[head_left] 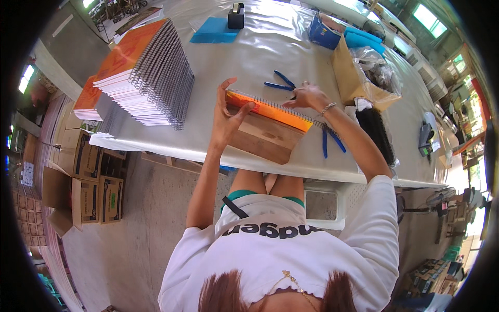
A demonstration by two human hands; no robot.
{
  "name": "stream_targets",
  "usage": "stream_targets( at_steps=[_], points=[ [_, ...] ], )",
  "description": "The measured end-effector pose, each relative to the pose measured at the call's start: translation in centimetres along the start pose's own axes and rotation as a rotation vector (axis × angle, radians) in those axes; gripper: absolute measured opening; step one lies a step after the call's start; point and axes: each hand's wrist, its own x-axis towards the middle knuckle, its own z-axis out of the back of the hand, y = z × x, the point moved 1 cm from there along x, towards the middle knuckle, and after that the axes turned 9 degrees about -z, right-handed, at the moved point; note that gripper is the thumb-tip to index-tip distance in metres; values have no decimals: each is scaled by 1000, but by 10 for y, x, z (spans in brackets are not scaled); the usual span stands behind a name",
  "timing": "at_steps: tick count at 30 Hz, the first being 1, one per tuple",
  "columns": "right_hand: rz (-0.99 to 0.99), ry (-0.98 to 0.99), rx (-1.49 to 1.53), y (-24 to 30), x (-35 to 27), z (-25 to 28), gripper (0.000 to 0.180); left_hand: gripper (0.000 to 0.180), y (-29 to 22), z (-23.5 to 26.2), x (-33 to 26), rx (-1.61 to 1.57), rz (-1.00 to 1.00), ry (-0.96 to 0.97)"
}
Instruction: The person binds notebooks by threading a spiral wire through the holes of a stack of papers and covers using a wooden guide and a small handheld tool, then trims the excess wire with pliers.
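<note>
My left hand [232, 115] grips the left end of an orange-covered notebook [280, 113], thumb on the near side and fingers behind. The notebook is tilted against a wooden block [265, 140] near the table's front edge. A dark spiral wire [270, 104] runs along the notebook's upper edge, and its loose end sticks out past the right corner. My right hand [311, 98] is over the right part of that edge, fingers apart, fingertips at the wire. Blue-handled pliers [281, 82] lie just beyond it. A second pair of blue-handled pliers [332, 141] lies right of the block.
At left stand a tall stack of spiral-bound orange notebooks [150, 73] and a lower orange-topped stack [89, 104]. A cardboard box [343, 67] with plastic bags and a bundle of black coils [375, 132] are at right. Farther back are a tape dispenser [236, 16] and blue sheets [214, 31].
</note>
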Motion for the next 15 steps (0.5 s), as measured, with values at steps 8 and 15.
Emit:
stream_targets(
  at_steps=[8,15],
  points=[
    [485,482,1026,0,-5,15,98,56,5,5,-1,-135,38,37],
    [31,286,943,2,-3,21,99,51,0,2,-4,-227,61,19]
  ],
)
